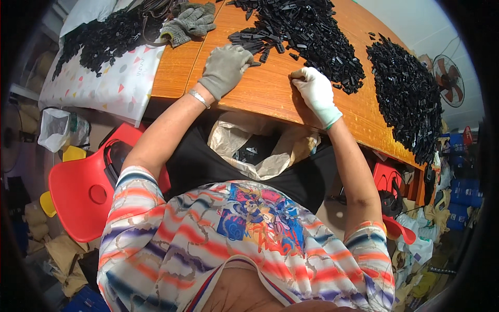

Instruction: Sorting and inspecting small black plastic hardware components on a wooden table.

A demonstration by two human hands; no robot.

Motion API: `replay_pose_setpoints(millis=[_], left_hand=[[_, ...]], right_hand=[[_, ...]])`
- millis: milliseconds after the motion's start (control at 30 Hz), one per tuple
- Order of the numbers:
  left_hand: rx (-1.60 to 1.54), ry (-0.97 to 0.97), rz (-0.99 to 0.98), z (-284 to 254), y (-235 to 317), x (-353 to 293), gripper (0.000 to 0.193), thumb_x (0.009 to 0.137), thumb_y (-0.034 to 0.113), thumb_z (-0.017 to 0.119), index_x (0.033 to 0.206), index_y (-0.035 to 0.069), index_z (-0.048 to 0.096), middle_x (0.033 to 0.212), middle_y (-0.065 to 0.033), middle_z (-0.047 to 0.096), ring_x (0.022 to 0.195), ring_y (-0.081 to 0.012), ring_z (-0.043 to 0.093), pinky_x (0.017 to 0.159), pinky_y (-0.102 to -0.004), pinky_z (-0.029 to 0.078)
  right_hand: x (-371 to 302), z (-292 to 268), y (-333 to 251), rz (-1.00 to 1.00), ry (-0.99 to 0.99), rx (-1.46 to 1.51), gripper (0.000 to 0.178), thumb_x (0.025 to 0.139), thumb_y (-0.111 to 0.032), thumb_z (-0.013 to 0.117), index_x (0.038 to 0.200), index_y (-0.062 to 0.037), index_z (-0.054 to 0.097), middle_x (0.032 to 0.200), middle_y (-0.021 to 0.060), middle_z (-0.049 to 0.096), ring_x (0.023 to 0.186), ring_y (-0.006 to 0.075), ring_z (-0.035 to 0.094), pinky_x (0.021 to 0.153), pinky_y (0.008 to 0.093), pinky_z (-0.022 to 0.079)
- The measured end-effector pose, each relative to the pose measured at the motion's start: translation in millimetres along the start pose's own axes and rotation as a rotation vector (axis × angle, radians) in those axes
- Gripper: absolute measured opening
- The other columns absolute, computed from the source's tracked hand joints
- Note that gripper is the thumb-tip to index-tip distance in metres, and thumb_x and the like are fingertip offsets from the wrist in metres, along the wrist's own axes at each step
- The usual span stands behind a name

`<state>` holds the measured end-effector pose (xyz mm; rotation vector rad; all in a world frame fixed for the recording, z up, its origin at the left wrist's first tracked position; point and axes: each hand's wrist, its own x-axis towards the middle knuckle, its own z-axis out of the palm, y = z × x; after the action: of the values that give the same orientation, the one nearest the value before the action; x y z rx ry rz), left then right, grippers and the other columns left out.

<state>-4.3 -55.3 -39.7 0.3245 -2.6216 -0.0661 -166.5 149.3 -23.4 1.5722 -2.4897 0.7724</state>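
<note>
My left hand (pixel 226 70), in a grey glove, is curled at the near edge of a wooden table, with its fingertips closed on a small black plastic piece (pixel 255 64). To the right, my right hand (pixel 315 92) wears a white glove; its fingers are pinched together low over the tabletop, and whatever they hold is hidden. Just beyond both hands spreads a big heap of small black plastic pieces (pixel 306 31), with loose ones trailing toward my left hand. Below the table edge, an open pale sack (pixel 228 138) sits at my lap with dark contents.
A second heap of black pieces (pixel 405 93) lies at the right, and another pile (pixel 104 39) on a patterned cloth (pixel 119 86) at the left. Grey knitted gloves (pixel 192 23) rest at the back. A red chair (pixel 83 195) stands left, a fan (pixel 448 80) far right.
</note>
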Motion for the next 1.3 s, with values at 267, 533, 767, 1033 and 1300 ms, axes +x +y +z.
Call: replay_pose_setpoints(millis=[267, 533, 767, 1033, 1300], left_hand=[[-0.322, 0.208, -0.106, -13, 3, -15, 0.021, 0.088, 0.011, 0.059, 0.109, 0.01, 0.062, 0.1, -0.0088, 0.065, 0.093, -0.0281, 0.062, 0.079, -0.0388, 0.05], [-0.274, 0.16, -0.203, -17, 7, -22, 0.021, 0.089, 0.019, 0.059, 0.107, 0.009, 0.063, 0.098, -0.0098, 0.066, 0.091, -0.0284, 0.063, 0.077, -0.0394, 0.05], [-0.011, -0.102, -0.279, -21, 23, -8, 0.03, 0.084, 0.034, 0.064, 0.102, 0.009, 0.064, 0.096, -0.0097, 0.066, 0.094, -0.0289, 0.062, 0.078, -0.0414, 0.049], [-0.718, 0.153, -0.362, 2, 22, -21, 0.019, 0.094, 0.018, 0.054, 0.104, 0.002, 0.053, 0.088, -0.0099, 0.063, 0.072, -0.0214, 0.062, 0.064, -0.0322, 0.049], [-2.125, -0.079, -0.669, -17, 69, -30, 0.02, 0.1, 0.016, 0.044, 0.114, 0.002, 0.049, 0.085, -0.0051, 0.053, 0.072, -0.0129, 0.05, 0.066, -0.025, 0.043]], right_hand=[[0, -12, -12, 0.54, -0.154, 0.79, 0.017, 0.093, -0.006, 0.054, 0.103, 0.002, 0.066, 0.096, 0.0071, 0.07, 0.073, 0.0103, 0.063, 0.066, 0.0227, 0.05], [-15, -11, -17, 0.259, -0.035, 0.157, 0.02, 0.086, -0.02, 0.064, 0.103, -0.011, 0.068, 0.102, 0.0115, 0.068, 0.086, 0.0283, 0.065, 0.076, 0.0371, 0.05], [-11, -4, -13, 0.114, -0.01, -0.146, 0.013, 0.082, -0.019, 0.066, 0.092, -0.0112, 0.065, 0.093, 0.0128, 0.063, 0.086, 0.0344, 0.063, 0.077, 0.0418, 0.049], [-10, -12, -21, 0.281, -0.004, 0.266, 0.016, 0.087, -0.016, 0.064, 0.099, -0.0063, 0.067, 0.096, 0.0112, 0.066, 0.085, 0.0227, 0.065, 0.076, 0.0325, 0.049], [2, -18, -74, 0.405, 0.011, 0.666, 0.024, 0.092, -0.024, 0.059, 0.098, -0.0017, 0.066, 0.085, 0.0077, 0.065, 0.076, 0.0151, 0.058, 0.072, 0.0297, 0.046]])
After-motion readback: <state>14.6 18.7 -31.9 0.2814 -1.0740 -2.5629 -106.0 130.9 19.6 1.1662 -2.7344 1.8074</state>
